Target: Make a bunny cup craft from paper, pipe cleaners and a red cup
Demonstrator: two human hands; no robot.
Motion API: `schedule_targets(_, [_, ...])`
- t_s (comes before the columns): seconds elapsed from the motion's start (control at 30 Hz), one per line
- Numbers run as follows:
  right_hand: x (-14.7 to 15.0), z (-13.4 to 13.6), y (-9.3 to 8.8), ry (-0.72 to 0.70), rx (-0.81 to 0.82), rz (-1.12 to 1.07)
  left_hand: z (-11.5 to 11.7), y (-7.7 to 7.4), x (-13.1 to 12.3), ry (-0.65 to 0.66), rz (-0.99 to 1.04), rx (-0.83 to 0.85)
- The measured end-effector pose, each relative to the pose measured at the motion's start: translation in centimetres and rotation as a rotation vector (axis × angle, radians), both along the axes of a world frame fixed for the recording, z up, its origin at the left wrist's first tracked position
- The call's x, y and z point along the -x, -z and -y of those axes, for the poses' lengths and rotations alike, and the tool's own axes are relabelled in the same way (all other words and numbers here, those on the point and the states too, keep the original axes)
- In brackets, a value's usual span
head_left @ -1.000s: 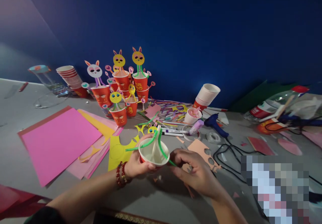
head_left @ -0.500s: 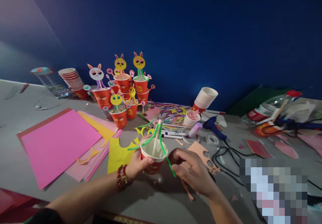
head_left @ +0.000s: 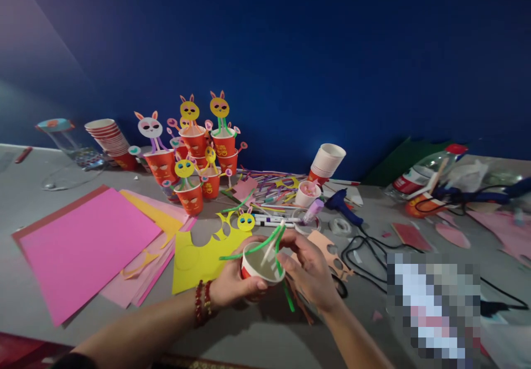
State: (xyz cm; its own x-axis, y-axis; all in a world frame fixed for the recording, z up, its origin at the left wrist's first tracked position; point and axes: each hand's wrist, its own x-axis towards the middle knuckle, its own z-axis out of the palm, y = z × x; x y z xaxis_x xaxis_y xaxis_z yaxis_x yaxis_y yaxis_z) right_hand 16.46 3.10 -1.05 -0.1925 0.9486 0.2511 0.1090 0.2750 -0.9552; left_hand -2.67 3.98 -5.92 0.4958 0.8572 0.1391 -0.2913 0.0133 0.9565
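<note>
My left hand [head_left: 235, 284] is wrapped round a red and white paper cup [head_left: 265, 278], which is tilted so its white inside shows. A white stick [head_left: 270, 251] stands up inside the cup. From the stick's top, green pipe cleaners [head_left: 260, 245] hang in an arch, one out over the left rim and one down the right side. My right hand [head_left: 309, 269] is at the cup's right rim, thumb and fingers closed about the right green strand. Just beyond the cup lies a yellow rabbit face [head_left: 246, 221] with blue eyes, by a cut yellow sheet [head_left: 194, 266].
Red cups with rabbit heads [head_left: 188, 197] stand in a group at the back left. Pink sheets [head_left: 91, 242] lie on the left. Behind are markers [head_left: 274, 221] and loose coloured sticks. A blue glue gun [head_left: 343, 206] and black cords [head_left: 360, 258] lie on the right.
My right hand has moved in from the strand's lower end to the upper part by the rim. The cup has shifted slightly right and tilted more. The camera view has turned a little right.
</note>
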Motion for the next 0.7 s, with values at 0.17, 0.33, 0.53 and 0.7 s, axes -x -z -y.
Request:
schedule_targets(0.17, [0.33,0.17,-0.10,0.016,0.040,-0.031,0.20,0.05,-0.32,0.024,-0.026,-0.010])
schedule_targets(0.33, [0.56,0.11,-0.09,0.087,-0.024,0.066,0.27,0.23,-0.39,0.060,-0.016,0.004])
schedule_targets(0.53, [0.74,0.09,-0.16,0.091,0.001,0.104,0.32,0.29,-0.23,0.083,-0.040,0.016])
schedule_targets(0.7, [0.83,0.14,-0.29,0.084,0.017,0.123,0.14,0.16,-0.20,0.085,-0.064,-0.038])
